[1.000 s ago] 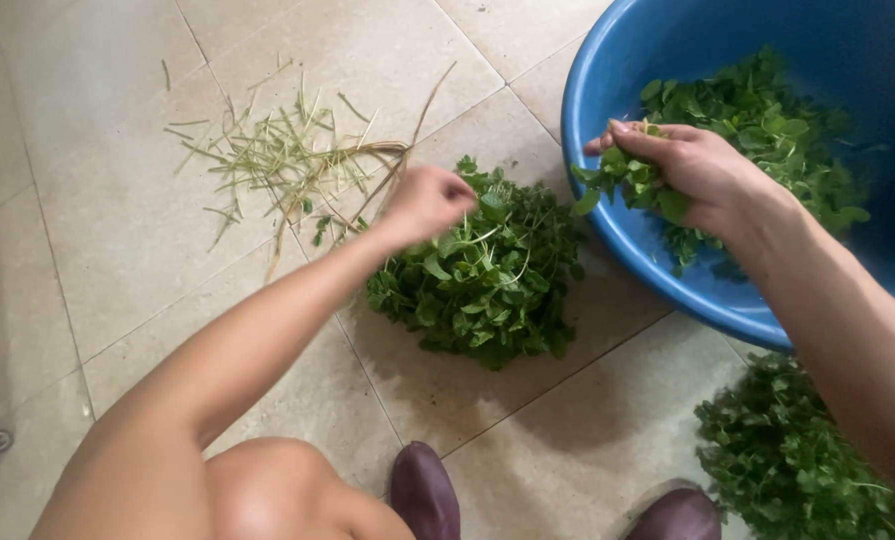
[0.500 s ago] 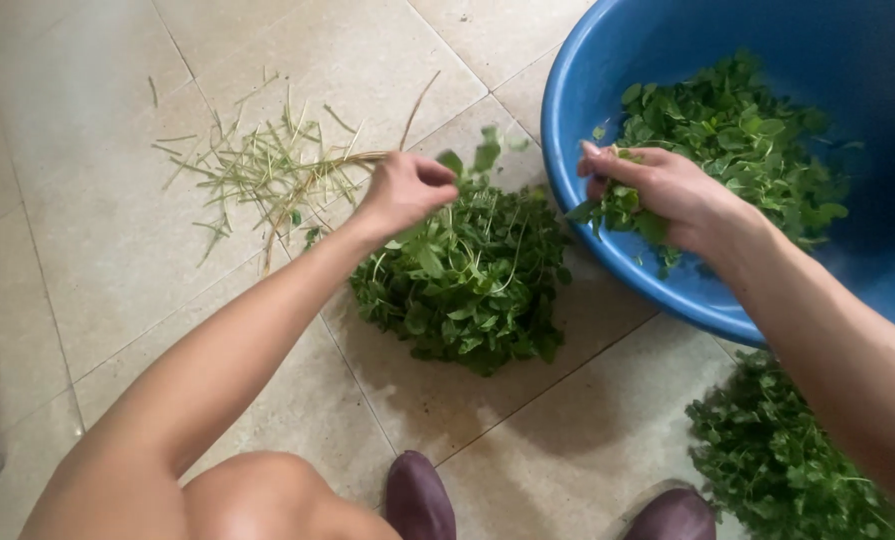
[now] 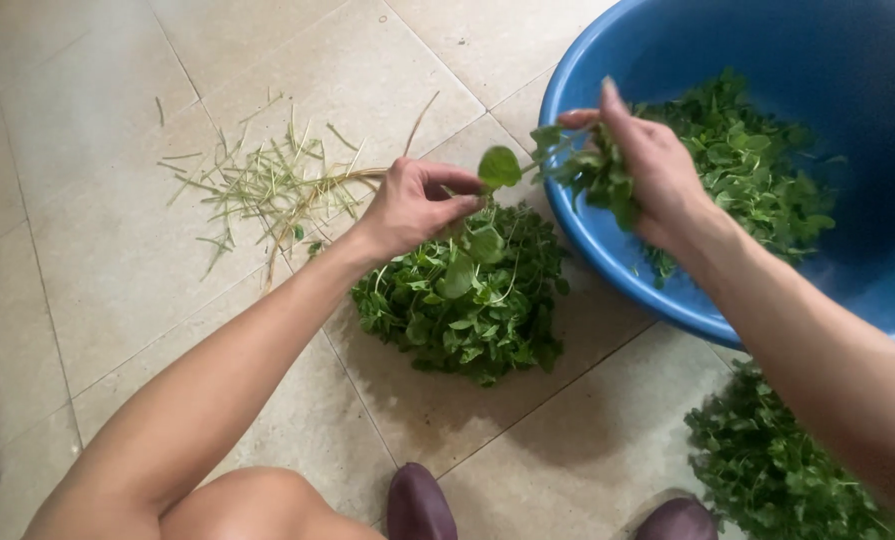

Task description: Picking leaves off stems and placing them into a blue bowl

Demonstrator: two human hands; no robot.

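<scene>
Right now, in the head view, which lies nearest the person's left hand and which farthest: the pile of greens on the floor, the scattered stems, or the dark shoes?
From the left hand:
1. Pile of greens on the floor, touching it, just right and below.
2. Scattered stems, close by on its left.
3. Dark shoes, farthest, at the bottom edge.

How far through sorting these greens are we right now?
Done: a pile of bare stems on the floor tiles and picked leaves in the blue basin. In hand: the left hand and right hand hold a leafy sprig. Left: the middle heap of greens and another heap.
</scene>
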